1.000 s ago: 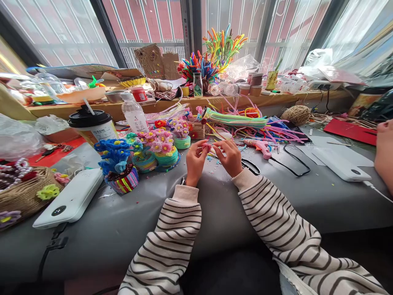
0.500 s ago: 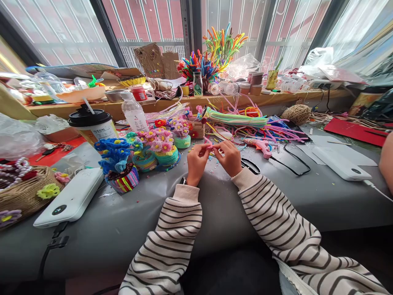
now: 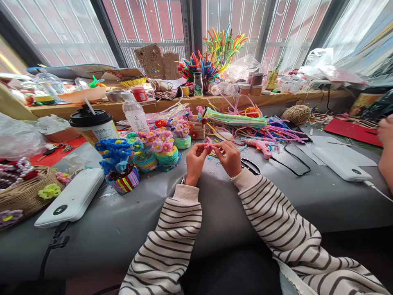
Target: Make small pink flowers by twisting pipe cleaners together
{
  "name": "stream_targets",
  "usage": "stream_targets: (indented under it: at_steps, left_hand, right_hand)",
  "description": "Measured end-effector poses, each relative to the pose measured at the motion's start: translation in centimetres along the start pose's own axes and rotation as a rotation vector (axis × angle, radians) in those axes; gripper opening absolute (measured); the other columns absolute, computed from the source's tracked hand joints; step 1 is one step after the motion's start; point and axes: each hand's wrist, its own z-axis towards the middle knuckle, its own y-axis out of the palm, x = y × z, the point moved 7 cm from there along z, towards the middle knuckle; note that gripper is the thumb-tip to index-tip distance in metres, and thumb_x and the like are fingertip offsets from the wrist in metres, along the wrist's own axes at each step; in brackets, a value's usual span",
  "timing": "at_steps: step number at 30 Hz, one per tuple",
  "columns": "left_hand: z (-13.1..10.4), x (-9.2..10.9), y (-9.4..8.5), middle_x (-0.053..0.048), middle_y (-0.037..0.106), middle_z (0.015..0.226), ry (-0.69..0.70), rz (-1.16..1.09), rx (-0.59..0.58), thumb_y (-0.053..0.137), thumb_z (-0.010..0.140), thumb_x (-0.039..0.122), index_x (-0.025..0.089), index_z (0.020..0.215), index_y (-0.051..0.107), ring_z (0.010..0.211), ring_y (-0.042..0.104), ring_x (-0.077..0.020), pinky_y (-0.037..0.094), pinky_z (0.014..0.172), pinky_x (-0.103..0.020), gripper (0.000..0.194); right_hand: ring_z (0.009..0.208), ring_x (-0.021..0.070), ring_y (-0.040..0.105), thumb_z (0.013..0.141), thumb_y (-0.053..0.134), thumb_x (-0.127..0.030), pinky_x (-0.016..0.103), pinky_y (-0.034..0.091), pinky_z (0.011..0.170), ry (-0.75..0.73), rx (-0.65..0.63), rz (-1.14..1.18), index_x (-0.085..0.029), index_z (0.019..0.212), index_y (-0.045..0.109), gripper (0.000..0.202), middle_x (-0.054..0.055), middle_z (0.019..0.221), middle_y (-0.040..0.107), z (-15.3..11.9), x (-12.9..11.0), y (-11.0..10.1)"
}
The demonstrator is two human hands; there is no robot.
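Near the middle of the grey table, my left hand and my right hand meet at a small piece of pink pipe cleaner. Fingertips of both hands are pinched on it, and a short end sticks up above them. Left of my hands stand pots of fuzzy pink flowers and a striped pot of blue flowers. Beyond my hands lies a bundle of pale green pipe cleaners. A pink glue gun rests to the right of my right hand.
A lidded cup and a plastic bottle stand at the left. White power banks lie on both sides, with cables. Black-handled scissors are beside my right wrist. Another person's hand is at the right edge.
The pink piece has turned between my fingers, its free end now curling upward. My left hand has shifted slightly. The other person's hand has come further into view at the right.
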Motion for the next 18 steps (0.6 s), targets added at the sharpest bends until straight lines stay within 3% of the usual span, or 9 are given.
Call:
stream_targets:
  at_steps: [5, 11, 18]
  left_hand:
    - [0.25, -0.41, -0.07, -0.005, 0.063, 0.079, -0.026, -0.064, 0.0, 0.058, 0.065, 0.035, 0.014, 0.081, 0.055, 0.073, 0.059, -0.0125, 0.048, 0.071, -0.028, 0.027]
    - [0.12, -0.08, 0.51, -0.006, 0.062, 0.086, 0.042, 0.077, -0.08, 0.055, 0.067, 0.034, 0.017, 0.09, 0.056, 0.078, 0.059, -0.0134, 0.048, 0.068, -0.025, 0.028]
    - [-0.1, 0.53, 0.21, -0.005, 0.064, 0.079, 0.106, 0.246, -0.031, 0.053, 0.069, 0.031, 0.017, 0.082, 0.059, 0.07, 0.059, -0.0125, 0.048, 0.065, -0.024, 0.021]
  right_hand:
    - [0.067, 0.0137, 0.05, 0.079, 0.044, -0.033, 0.027, 0.04, 0.063, 0.035, -0.044, 0.036, -0.018, 0.076, 0.058, 0.021, 0.003, 0.073, 0.059, -0.05, 0.4, 0.38]
    - [0.066, 0.014, 0.05, 0.079, 0.043, -0.029, 0.026, 0.04, 0.062, 0.036, -0.05, 0.01, -0.018, 0.076, 0.058, 0.018, 0.004, 0.071, 0.058, -0.1, 0.51, 0.43]
    - [0.066, 0.0144, 0.049, 0.079, 0.044, -0.028, 0.027, 0.039, 0.063, 0.029, -0.079, -0.026, -0.017, 0.079, 0.058, 0.018, 0.004, 0.072, 0.058, -0.1, 0.75, 0.69]
